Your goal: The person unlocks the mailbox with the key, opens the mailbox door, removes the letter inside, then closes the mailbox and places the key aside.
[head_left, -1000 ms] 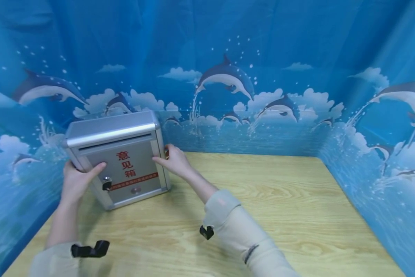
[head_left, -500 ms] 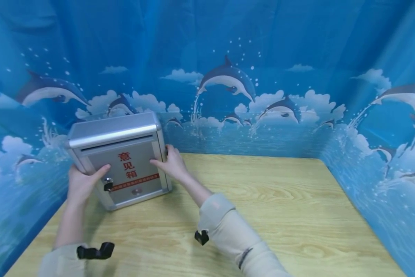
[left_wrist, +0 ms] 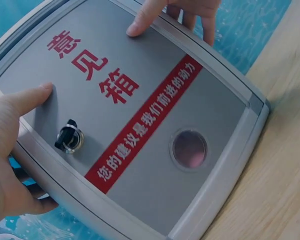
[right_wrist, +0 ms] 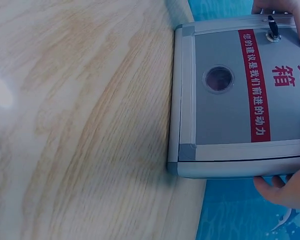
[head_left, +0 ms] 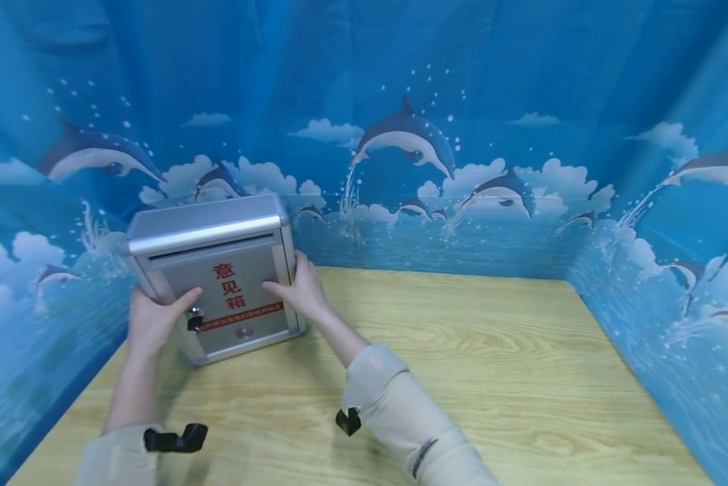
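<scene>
A silver-grey metal suggestion box stands at the back left of the table, turned at an angle. Red Chinese characters and a red strip mark its front, under a slot near the top. My left hand grips its left side, thumb on the front panel above a lock with a black-headed key. On the opposite side, my right hand holds the box with its thumb lying on the front and its fingers around the side edge, partly hidden. A round window sits low on the panel.
A light wood-grain table extends to the right and front of the box. Blue curtains printed with dolphins enclose the back and sides, close behind the box. Black mounts sit at both sleeve cuffs.
Both thumbs have moved a little further in over the front panel, and the right hand's fingers have closed up against the side. The whole view has shifted slightly; the box stays nearly in place.
</scene>
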Demonstrator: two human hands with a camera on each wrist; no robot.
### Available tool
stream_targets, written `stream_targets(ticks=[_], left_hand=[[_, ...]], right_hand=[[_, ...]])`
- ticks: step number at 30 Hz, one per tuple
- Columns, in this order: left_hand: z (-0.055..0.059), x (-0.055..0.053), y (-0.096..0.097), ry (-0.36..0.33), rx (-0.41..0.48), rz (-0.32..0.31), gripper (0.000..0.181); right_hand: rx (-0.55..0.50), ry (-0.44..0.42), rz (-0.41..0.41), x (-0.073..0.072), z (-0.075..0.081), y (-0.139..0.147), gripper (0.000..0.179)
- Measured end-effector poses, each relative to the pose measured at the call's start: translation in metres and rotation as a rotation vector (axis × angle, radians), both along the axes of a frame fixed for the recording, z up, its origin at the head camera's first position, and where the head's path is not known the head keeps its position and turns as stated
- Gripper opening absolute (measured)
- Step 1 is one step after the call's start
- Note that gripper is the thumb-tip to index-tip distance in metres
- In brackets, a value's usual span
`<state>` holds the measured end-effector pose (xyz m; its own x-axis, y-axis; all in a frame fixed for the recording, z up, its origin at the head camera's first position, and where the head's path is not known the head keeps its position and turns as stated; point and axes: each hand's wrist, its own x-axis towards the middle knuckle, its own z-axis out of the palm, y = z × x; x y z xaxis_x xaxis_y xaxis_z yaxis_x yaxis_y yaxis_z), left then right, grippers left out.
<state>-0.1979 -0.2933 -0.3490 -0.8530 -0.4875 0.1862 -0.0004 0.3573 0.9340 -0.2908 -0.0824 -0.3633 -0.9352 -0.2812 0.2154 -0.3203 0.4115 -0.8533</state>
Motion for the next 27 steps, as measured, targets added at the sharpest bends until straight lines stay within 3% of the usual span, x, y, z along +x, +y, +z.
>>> stream_targets(ticks=[8,19,27], left_hand=[[0.004,0.0035,-0.0014,-0.063,-0.002,0.035,0.09],[0.0005,0.0061,0.0,-0.114,-0.078,0.08,0.089],[-0.0037,-0.0013,-0.004,-0.115,-0.09,0.104,0.095]], right_hand=[[-0.038,0.019,-0.028,0.0002,-0.0027,-0.0091,0.086],[-0.056,0.024,-0.026,0.0045,-0.0079,-0.0082,0.082],[-0.088,0.02,-0.032,0.0069,-0.003,-0.0069,0.083]])
